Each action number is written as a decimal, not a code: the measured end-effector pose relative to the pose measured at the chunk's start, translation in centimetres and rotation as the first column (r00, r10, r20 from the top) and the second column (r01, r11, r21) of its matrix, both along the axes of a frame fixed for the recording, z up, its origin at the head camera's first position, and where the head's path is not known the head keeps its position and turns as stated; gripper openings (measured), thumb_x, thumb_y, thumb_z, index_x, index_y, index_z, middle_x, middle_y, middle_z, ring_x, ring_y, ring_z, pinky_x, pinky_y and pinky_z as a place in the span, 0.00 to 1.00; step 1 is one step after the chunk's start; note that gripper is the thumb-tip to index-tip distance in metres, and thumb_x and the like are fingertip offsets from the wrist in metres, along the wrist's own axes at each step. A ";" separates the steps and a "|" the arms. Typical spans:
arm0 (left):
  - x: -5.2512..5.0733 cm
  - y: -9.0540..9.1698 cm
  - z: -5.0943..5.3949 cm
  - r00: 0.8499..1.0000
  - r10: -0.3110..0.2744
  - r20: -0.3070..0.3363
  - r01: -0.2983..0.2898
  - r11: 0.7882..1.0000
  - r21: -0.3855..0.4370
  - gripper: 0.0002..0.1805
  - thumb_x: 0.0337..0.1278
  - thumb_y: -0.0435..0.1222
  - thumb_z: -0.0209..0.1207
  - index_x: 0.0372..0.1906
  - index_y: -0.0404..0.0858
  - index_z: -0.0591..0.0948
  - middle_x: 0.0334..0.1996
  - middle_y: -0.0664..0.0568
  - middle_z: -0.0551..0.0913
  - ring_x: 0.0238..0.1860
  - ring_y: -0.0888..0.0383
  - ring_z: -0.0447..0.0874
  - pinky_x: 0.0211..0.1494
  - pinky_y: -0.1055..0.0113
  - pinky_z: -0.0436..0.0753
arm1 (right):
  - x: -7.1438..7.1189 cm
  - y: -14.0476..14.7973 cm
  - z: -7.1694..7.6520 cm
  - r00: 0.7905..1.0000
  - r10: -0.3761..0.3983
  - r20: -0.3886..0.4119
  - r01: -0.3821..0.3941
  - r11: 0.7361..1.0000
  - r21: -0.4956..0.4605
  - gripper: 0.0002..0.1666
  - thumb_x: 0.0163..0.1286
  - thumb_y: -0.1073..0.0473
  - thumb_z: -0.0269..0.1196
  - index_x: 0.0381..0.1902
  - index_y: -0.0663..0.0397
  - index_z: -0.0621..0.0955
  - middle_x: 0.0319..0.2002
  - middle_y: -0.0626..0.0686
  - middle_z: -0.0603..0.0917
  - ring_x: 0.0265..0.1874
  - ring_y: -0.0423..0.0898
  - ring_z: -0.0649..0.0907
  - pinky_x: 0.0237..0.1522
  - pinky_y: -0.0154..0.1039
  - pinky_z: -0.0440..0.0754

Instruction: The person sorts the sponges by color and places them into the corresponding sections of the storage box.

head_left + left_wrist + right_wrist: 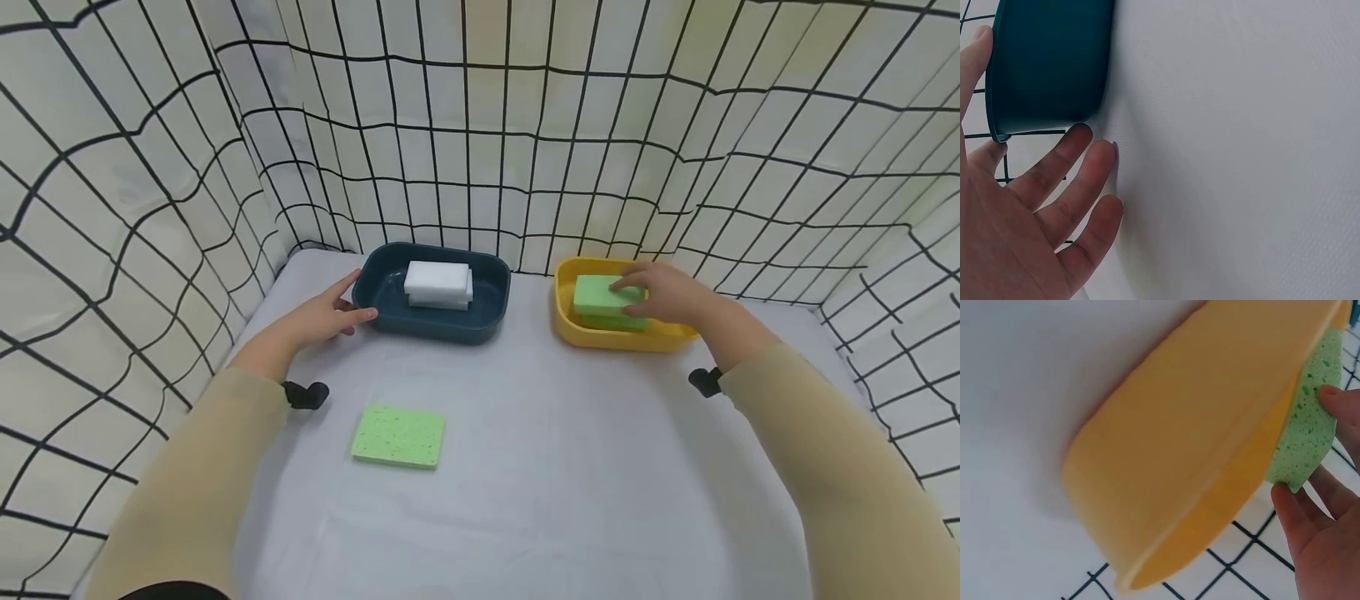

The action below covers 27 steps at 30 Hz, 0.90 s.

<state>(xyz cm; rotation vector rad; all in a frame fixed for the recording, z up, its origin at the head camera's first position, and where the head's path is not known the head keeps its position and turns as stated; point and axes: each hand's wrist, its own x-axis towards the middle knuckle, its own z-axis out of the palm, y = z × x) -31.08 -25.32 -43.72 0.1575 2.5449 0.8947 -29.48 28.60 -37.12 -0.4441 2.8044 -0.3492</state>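
Note:
At the left end of a dark blue tray (431, 327), the left hand (322, 315) touches the outside with its fingers spread, the thumb near the front corner. The left wrist view shows that hand (1035, 206) with fingers extended by the tray wall (1054, 69). White sponges (437, 279) lie stacked in this tray. Over a yellow tray (615, 337), the right hand (667, 296) grips the upper green sponge (596, 292) at its right end. In the right wrist view, thumb and fingers pinch that pitted sponge (1307, 419) at the tray's rim. Another green sponge (611, 322) lies beneath it.
One flat green sponge (399, 436) lies on the white cloth-covered table (540, 467), in front of the blue tray. A black wire grid (487, 129) backed by pale sheeting encloses the back and both sides. Both trays stand close to the back grid.

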 end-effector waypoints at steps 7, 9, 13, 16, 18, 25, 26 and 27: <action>-0.2 0.0 -0.1 1.000 0.002 -0.002 -0.002 1.000 -0.003 0.55 0.63 0.64 0.55 0.79 0.58 0.32 0.64 0.34 0.70 0.51 0.46 0.81 0.55 0.48 0.74 | -1.2 0.9 -1.7 0.999 -0.017 0.029 0.016 1.000 0.021 0.25 0.68 0.58 0.65 0.63 0.50 0.80 0.68 0.63 0.69 0.67 0.64 0.65 0.67 0.63 0.59; -0.2 0.0 -0.2 1.000 0.003 -0.003 -0.003 1.000 -0.003 0.55 0.63 0.64 0.55 0.79 0.58 0.31 0.65 0.34 0.70 0.51 0.46 0.81 0.56 0.47 0.74 | -1.4 0.9 -1.9 0.999 -0.019 0.033 0.019 1.000 0.018 0.25 0.67 0.58 0.65 0.63 0.50 0.80 0.68 0.63 0.69 0.67 0.64 0.65 0.68 0.62 0.59; -0.2 -0.1 -0.2 1.000 0.004 -0.002 -0.004 1.000 -0.001 0.56 0.61 0.65 0.55 0.79 0.58 0.31 0.66 0.33 0.69 0.51 0.46 0.80 0.58 0.46 0.73 | -1.4 1.0 -2.0 0.999 -0.027 0.040 0.026 1.000 0.015 0.26 0.67 0.58 0.66 0.63 0.50 0.79 0.69 0.62 0.69 0.67 0.63 0.66 0.68 0.62 0.60; -0.2 0.0 0.0 1.000 0.001 0.000 -0.001 1.000 -0.002 0.56 0.61 0.65 0.55 0.79 0.58 0.31 0.66 0.33 0.68 0.52 0.46 0.80 0.59 0.45 0.72 | -1.1 1.2 -1.9 0.999 -0.038 0.039 0.038 0.999 0.006 0.27 0.67 0.58 0.66 0.64 0.50 0.78 0.69 0.63 0.68 0.68 0.63 0.65 0.68 0.63 0.59; -0.1 0.0 0.1 1.000 -0.001 -0.001 0.001 1.000 -0.004 0.55 0.62 0.65 0.55 0.79 0.58 0.31 0.66 0.33 0.68 0.52 0.45 0.80 0.59 0.44 0.72 | -1.0 1.3 -1.8 0.998 -0.045 0.034 0.045 0.999 -0.006 0.28 0.67 0.56 0.66 0.65 0.49 0.78 0.69 0.63 0.68 0.68 0.64 0.64 0.67 0.64 0.59; -0.1 0.1 0.1 1.000 0.000 0.001 0.000 1.000 -0.011 0.56 0.62 0.65 0.54 0.79 0.57 0.31 0.66 0.33 0.68 0.52 0.45 0.80 0.60 0.43 0.71 | -0.2 1.2 -1.0 0.996 -0.079 0.037 0.081 0.995 -0.056 0.30 0.67 0.53 0.67 0.66 0.45 0.76 0.70 0.60 0.66 0.69 0.63 0.62 0.66 0.66 0.59; -0.1 0.0 0.1 1.000 0.000 0.002 0.000 1.000 -0.010 0.56 0.62 0.65 0.54 0.79 0.57 0.31 0.66 0.33 0.68 0.52 0.45 0.80 0.60 0.43 0.71 | -0.1 1.1 -0.8 0.996 -0.083 0.040 0.085 0.994 -0.061 0.30 0.67 0.53 0.67 0.67 0.44 0.76 0.70 0.59 0.66 0.69 0.62 0.62 0.65 0.67 0.60; -0.1 0.1 0.1 1.000 0.001 0.004 -0.001 1.000 -0.009 0.56 0.61 0.66 0.54 0.79 0.57 0.31 0.66 0.33 0.68 0.52 0.45 0.80 0.60 0.43 0.71 | 0.1 1.0 -0.7 0.996 -0.084 0.040 0.087 0.994 -0.063 0.30 0.67 0.53 0.67 0.66 0.44 0.77 0.70 0.59 0.67 0.68 0.62 0.63 0.65 0.66 0.60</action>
